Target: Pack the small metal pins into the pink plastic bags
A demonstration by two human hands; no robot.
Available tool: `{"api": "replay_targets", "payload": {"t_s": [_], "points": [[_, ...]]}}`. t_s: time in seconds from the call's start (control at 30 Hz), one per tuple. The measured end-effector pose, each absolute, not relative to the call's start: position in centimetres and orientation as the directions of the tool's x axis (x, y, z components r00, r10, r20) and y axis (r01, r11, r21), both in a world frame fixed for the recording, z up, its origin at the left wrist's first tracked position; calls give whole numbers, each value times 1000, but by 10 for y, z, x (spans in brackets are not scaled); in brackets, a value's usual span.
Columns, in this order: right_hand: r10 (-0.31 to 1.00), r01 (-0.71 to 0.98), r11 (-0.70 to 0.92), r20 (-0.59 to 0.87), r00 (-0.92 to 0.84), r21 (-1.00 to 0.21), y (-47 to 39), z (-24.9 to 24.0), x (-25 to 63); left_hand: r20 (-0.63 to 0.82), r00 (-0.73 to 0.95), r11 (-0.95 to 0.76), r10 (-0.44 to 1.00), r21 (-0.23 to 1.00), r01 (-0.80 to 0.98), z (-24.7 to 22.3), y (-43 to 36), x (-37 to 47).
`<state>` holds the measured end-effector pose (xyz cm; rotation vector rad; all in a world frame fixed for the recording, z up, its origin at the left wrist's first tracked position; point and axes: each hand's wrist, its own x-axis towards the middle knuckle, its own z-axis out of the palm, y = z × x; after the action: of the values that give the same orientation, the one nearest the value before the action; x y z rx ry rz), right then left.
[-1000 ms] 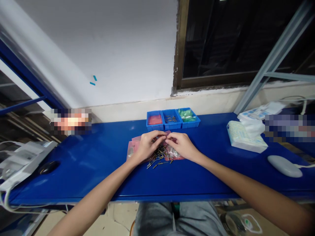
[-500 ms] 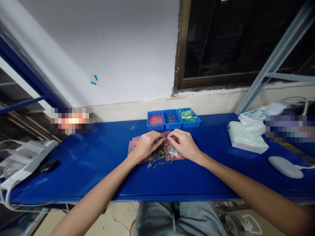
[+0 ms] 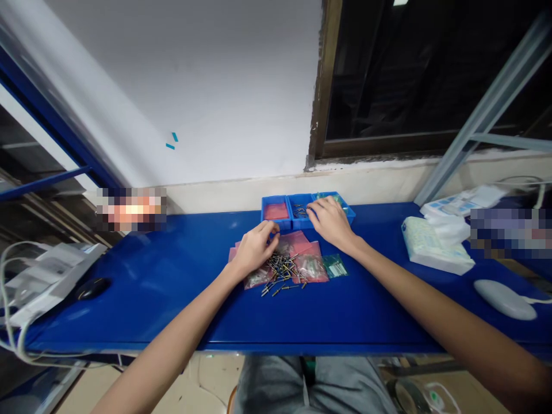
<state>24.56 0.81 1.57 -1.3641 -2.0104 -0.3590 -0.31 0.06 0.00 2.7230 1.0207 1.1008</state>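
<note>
My left hand (image 3: 255, 247) is over the left side of a pile of metal rivets (image 3: 282, 267), its fingers curled together; what they hold, if anything, is too small to name. My right hand (image 3: 330, 219) reaches over the right part of the blue bins, fingertips at the edge of the middle bin (image 3: 303, 223), which has rivets in it. Whether those fingers grip anything is unclear. Pink bags (image 3: 311, 265) lie under and around the pile. A green bag (image 3: 335, 265) lies to their right. The left bin holds pink bags (image 3: 276, 211).
A tissue pack (image 3: 435, 247) and a white oval device (image 3: 504, 299) are on the right of the blue table (image 3: 172, 299). At the left are a black mouse (image 3: 92, 288) and a white device with cables (image 3: 52, 279). A wall stands behind.
My right hand has moved from the pile forward and right to the bins, uncovering the green bag. My left hand has stayed near the pile. The view has shifted slightly.
</note>
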Motion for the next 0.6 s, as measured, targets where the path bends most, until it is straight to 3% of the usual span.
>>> {"api": "replay_targets", "payload": {"t_s": [0.1, 0.27, 0.6], "points": [[705, 876, 473, 635, -314, -91, -14, 11, 239, 573, 582, -798, 577, 243, 552, -2, 1, -3], [711, 754, 642, 475, -519, -136, -45, 4, 224, 552, 609, -806, 570, 233, 543, -6, -1, 1], [743, 795, 604, 409, -530, -65, -46, -9, 217, 498, 623, -780, 603, 207, 590, -16, 7, -1]]}}
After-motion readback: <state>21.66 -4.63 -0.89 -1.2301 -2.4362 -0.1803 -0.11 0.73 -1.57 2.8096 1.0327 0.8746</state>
